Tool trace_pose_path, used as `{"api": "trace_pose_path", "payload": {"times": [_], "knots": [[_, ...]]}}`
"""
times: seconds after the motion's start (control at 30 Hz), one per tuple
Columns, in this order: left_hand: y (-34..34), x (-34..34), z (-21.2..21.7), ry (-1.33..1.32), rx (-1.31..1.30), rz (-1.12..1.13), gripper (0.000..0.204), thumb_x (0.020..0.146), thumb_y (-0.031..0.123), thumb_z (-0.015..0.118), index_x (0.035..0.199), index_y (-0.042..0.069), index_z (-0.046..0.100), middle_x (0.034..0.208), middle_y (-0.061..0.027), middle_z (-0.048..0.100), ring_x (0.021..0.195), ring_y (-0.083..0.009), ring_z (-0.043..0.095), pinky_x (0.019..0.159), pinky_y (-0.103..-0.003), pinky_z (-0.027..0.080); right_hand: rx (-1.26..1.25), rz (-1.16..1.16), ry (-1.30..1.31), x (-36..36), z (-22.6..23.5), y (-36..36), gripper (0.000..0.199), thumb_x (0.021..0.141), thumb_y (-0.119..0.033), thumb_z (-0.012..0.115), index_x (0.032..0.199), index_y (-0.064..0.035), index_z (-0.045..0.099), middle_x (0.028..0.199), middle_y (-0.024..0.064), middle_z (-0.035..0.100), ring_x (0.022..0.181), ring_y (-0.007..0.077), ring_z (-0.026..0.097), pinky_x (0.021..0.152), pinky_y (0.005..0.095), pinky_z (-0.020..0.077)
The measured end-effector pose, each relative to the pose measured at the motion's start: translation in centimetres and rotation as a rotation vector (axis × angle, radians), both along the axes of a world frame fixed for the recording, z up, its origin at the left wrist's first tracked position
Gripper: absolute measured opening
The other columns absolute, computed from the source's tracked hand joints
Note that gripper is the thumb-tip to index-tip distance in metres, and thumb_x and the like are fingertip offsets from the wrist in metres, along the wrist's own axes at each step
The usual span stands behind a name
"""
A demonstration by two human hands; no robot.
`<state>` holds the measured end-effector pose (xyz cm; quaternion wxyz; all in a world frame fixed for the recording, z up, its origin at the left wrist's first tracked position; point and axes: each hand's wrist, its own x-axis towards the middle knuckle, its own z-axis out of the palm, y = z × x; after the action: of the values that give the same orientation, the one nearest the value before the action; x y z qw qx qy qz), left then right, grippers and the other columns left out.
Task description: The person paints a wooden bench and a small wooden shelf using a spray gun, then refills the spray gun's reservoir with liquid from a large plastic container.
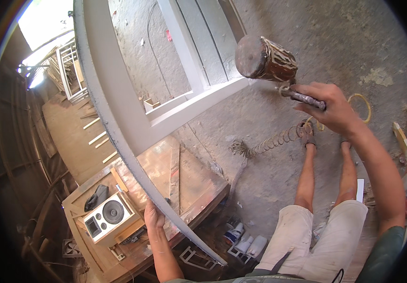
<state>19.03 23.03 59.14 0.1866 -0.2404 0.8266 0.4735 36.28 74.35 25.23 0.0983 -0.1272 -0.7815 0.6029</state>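
Observation:
In my right hand [331, 106] is a paint spray gun [307, 99], its handle wrapped by my fingers. The gun's round cup [272, 59] is brown and streaked with dried paint, and it is tilted out over the floor. A large white frame [118, 99] with a crossbar and a slatted panel stretches from the upper left toward me. My left hand [153, 217] grips the long grey edge [140, 177] of this frame low down; the frame partly hides those fingers.
A coiled air hose [283, 137] trails over the concrete floor near my feet. Left of the frame, a brown wooden table [203, 188] bears a speaker box [111, 214] and a black bag [97, 197]. White rolls [250, 246] lie below the table. A pale wooden piece [406, 151] stands at right.

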Motion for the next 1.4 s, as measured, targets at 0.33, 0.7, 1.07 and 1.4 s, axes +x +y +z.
{"api": "trace_pose_path", "payload": {"times": [0.33, 0.7, 1.07, 1.4], "knots": [[0.9, 0.1, 0.0, 0.014, 0.013, 0.058, 0.047, 0.103, 0.039, 0.057, 0.131, 0.003, 0.059, 0.122, -0.0059, 0.069, 0.107, -0.0199, 0.066, 0.093, -0.036, 0.054, -0.1, 0.105, 0.07, -0.3, 10.0, 1.1, 0.046, 0.074, -0.012, 0.083, 0.118, -0.0051, 0.07, 0.079, 0.0098, 0.063, 0.066, 0.0246, 0.062, 0.061, 0.0373, 0.0484], [4.7, 0.6, -0.2, 0.023, 0.001, 0.056, 0.045, 0.103, 0.042, 0.056, 0.129, 0.006, 0.06, 0.119, -0.0054, 0.068, 0.107, -0.0196, 0.065, 0.095, -0.038, 0.054, -0.083, 0.131, 0.317, -1.3, 20.1, 3.8, 0.046, 0.077, -0.019, 0.08, 0.119, -0.0034, 0.071, 0.065, 0.0047, 0.051, 0.054, 0.0181, 0.054, 0.048, 0.0336, 0.0423], [3.8, 0.7, 0.1, 0.038, 0.011, 0.071, 0.056, 0.101, 0.04, 0.061, 0.134, -0.004, 0.055, 0.129, -0.0127, 0.065, 0.117, -0.0239, 0.063, 0.101, -0.039, 0.05, -0.173, 0.174, 0.349, -3.9, 18.1, 4.6, 0.049, 0.076, -0.019, 0.085, 0.121, -0.0075, 0.071, 0.07, 0.0045, 0.059, 0.055, 0.0165, 0.056, 0.049, 0.0341, 0.043], [3.7, 0.5, -0.1, 0.035, -0.015, 0.111, 0.047, 0.101, 0.041, 0.06, 0.126, 0.003, 0.062, 0.117, -0.0068, 0.07, 0.106, -0.0196, 0.066, 0.091, -0.035, 0.054, -0.131, 0.113, 0.132, -5.5, 8.9, 4.8, 0.04, 0.078, -0.016, 0.084, 0.116, -0.0102, 0.073, 0.088, 0.0076, 0.073, 0.072, 0.0196, 0.07, 0.066, 0.0341, 0.0538]]}}
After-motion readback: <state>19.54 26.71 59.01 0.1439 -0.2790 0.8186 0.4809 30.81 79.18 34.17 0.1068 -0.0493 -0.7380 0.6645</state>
